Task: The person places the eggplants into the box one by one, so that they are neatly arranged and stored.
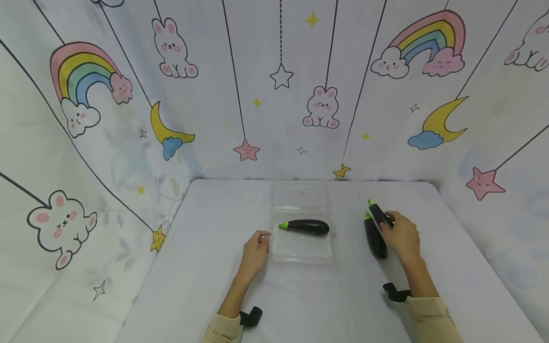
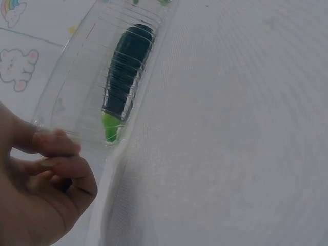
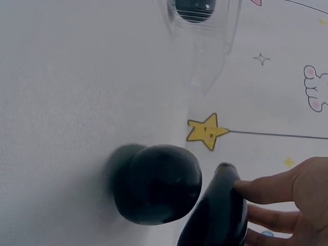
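Note:
An eggplant (image 1: pixel 308 227) with a bright green stem end lies in a clear plastic container (image 1: pixel 300 257), whose lid (image 1: pixel 300 196) stands folded back behind it. My left hand (image 1: pixel 256 252) is at the container's left side, and in the left wrist view its thumb and index finger pinch the rim. To the right, my right hand (image 1: pixel 402 234) grips a second dark eggplant (image 1: pixel 380 214) between thumb and fingers. Close beside that one, a third eggplant (image 1: pixel 375 240) rests on the table, green end away from me. In the right wrist view the gripped eggplant (image 3: pixel 218 215) is tilted beside the lying eggplant (image 3: pixel 159 184).
The white table (image 1: pixel 214 209) has its far edge against a white cloth backdrop (image 1: pixel 206 119) printed with rabbits, rainbows, moons and stars. Black wrist mounts (image 1: pixel 251 317) stick out from both forearms, low over the table.

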Tool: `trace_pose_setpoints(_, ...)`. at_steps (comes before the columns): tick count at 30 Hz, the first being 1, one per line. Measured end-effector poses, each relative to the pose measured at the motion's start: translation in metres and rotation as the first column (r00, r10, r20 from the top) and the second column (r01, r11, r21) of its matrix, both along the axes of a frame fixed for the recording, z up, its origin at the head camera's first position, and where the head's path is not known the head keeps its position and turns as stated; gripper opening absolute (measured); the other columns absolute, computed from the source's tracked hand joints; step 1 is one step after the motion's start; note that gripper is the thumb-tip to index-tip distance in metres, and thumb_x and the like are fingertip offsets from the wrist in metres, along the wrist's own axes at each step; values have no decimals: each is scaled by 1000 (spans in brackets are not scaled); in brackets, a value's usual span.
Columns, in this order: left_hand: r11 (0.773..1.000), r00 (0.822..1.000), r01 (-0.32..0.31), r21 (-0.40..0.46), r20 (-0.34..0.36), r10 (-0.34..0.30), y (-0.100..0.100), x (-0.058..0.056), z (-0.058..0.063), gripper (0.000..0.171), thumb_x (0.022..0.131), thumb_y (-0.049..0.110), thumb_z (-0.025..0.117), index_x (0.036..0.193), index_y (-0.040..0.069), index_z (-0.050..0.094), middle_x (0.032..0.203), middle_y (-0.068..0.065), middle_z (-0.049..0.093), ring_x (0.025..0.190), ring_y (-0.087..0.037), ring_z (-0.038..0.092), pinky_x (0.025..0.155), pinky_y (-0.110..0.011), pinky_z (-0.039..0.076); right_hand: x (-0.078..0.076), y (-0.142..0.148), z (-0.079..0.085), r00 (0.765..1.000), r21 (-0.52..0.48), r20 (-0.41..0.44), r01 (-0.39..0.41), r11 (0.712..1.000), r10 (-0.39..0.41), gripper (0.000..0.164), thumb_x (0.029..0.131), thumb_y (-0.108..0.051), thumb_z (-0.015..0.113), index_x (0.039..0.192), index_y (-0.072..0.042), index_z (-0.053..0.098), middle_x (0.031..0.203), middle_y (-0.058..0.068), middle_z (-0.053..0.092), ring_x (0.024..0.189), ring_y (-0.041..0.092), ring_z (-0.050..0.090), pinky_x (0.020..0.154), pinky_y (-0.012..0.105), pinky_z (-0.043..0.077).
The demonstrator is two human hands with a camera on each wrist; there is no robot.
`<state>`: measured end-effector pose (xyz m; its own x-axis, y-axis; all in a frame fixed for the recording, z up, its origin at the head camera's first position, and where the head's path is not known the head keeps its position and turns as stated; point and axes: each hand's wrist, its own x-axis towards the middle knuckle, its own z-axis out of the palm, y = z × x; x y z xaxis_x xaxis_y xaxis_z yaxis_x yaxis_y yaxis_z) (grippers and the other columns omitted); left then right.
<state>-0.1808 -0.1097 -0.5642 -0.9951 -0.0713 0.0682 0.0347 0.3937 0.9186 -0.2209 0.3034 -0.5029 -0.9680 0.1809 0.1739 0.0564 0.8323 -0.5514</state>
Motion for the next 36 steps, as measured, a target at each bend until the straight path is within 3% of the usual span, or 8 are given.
trace_pose_setpoints(12,1000,1000,-9,20,14,8,-1,0,-2,26,108,16,52,124,2,67,78,-5,63,64,-13,54,54,-23,43,-1,-9,5,997,-16,-26,-72,997,72,45,99,-14,67,138,8,59,126,34,64,94,44,69,60,35,49)
trace_pose_setpoints(22,1000,1000,6,19,7,-6,0,0,1,26,109,17,52,124,3,67,80,-8,65,65,-14,55,55,-23,43,10,-20,13,991,-42,-48,-124,991,122,44,98,-10,69,138,7,58,126,34,63,94,44,70,64,46,57)
trace_pose_setpoints(30,1000,1000,8,20,20,-9,-1,0,2,27,109,17,52,125,2,67,81,-8,64,64,-13,54,54,-22,42,14,-32,16,990,-22,-43,-136,991,135,43,99,-10,67,138,5,60,127,32,63,103,46,67,74,54,55)
trace_pose_setpoints(36,1000,999,20,22,27,-20,-1,1,2,28,109,19,50,126,3,66,79,-5,63,63,-13,52,53,-22,41,17,-39,19,986,-22,-31,-163,986,163,44,98,-12,70,139,2,61,118,30,67,93,39,67,70,48,53)
